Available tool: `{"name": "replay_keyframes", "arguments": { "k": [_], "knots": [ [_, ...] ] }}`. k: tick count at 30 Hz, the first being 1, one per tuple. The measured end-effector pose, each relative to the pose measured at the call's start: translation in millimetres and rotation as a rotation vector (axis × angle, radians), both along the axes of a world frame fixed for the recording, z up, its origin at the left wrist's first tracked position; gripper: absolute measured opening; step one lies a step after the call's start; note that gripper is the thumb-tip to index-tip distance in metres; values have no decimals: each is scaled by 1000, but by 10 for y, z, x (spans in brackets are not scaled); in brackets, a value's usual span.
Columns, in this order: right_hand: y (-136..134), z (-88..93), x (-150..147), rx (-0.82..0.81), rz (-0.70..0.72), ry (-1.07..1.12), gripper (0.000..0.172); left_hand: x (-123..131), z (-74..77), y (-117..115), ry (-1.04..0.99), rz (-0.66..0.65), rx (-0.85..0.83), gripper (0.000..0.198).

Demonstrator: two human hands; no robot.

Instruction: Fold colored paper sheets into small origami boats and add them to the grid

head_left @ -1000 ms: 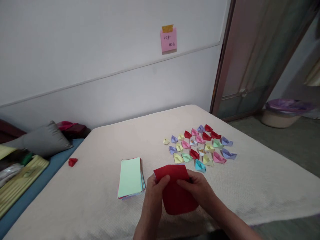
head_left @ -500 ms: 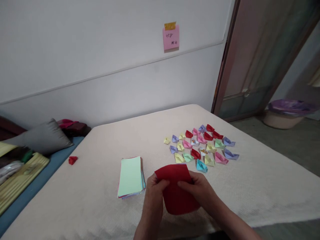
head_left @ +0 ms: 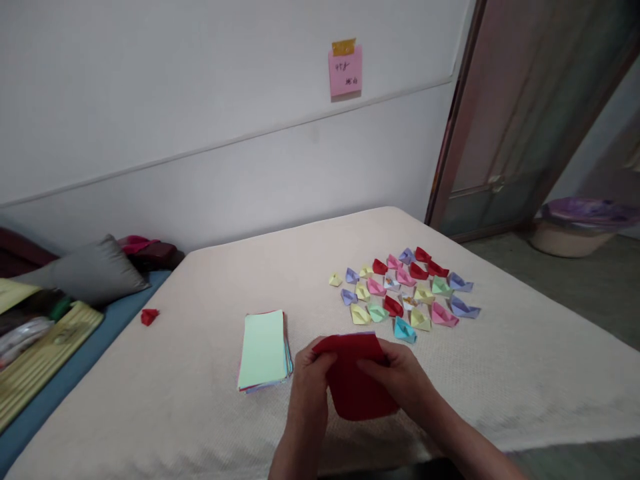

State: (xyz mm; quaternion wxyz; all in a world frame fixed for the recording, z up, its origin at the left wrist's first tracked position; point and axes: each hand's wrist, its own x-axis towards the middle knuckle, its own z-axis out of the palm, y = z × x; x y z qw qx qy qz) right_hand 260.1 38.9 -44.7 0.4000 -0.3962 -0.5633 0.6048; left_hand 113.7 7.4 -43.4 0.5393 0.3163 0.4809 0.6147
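Observation:
A red sheet of paper is held up between my two hands, above the near edge of the cloth-covered table. My left hand pinches its left side, thumb on the face toward me. On the right side my right hand grips it the same way; the fingers behind the sheet are hidden. A thin purple edge shows behind the red paper's top. To the left lies a stack of coloured paper, pale green on top. Beyond my hands stand several small folded paper boats in many colours.
A small red folded paper piece lies at the left of the pale tablecloth. Farther left are a grey cushion and a bamboo mat. A pink note is taped to the wall. A lined bin stands right.
The red paper's upper left corner has bent over by my left hand, and the sheet has tilted slightly. Both hands keep their hold. The whole view has shifted a little.

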Motion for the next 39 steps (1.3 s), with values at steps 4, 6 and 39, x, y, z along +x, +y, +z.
{"name": "replay_keyframes", "arguments": {
  "k": [4,6,39],
  "knots": [
    [-1,6,-6,-42,46,39,22,2,-2,6,-3,-27,32,33],
    [5,-1,-11,-57,46,50,21,6,38,-1,-17,-21,22,35],
    [87,2,29,-336,-125,325,22,-46,129,-5,-53,-61,-104,36]
  ]
}}
